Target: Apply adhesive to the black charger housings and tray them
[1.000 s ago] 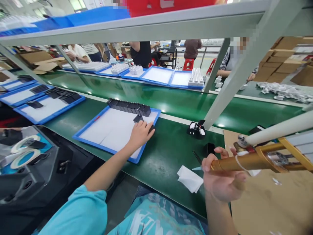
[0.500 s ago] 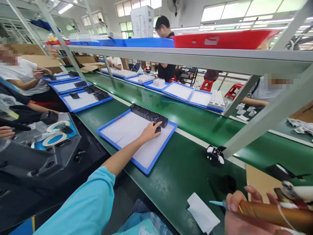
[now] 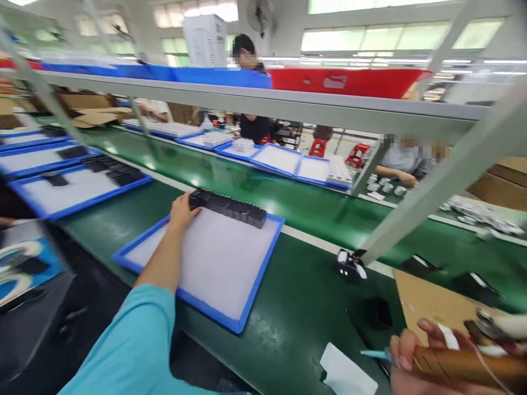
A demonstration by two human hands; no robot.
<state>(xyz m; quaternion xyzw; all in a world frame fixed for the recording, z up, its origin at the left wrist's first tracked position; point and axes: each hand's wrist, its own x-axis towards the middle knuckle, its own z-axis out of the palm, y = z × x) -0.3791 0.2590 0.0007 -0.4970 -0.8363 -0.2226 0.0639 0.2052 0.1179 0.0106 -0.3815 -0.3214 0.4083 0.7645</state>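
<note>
Black box row (image 3: 230, 208) sits at left hand (image 3: 181, 213), running right from it along the far side of the blue-rimmed tray (image 3: 222, 280); fingers at the row's left end, can't tell if gripping or just pressing. Right hand (image 3: 405, 351) is wrapped round a gold dispensing gun (image 3: 453, 363), pale blue nozzle (image 3: 374, 354) sticking out leftward. White paper (image 3: 348, 373) near right hand, on its left; cardboard (image 3: 424, 299) just beyond it.
</note>
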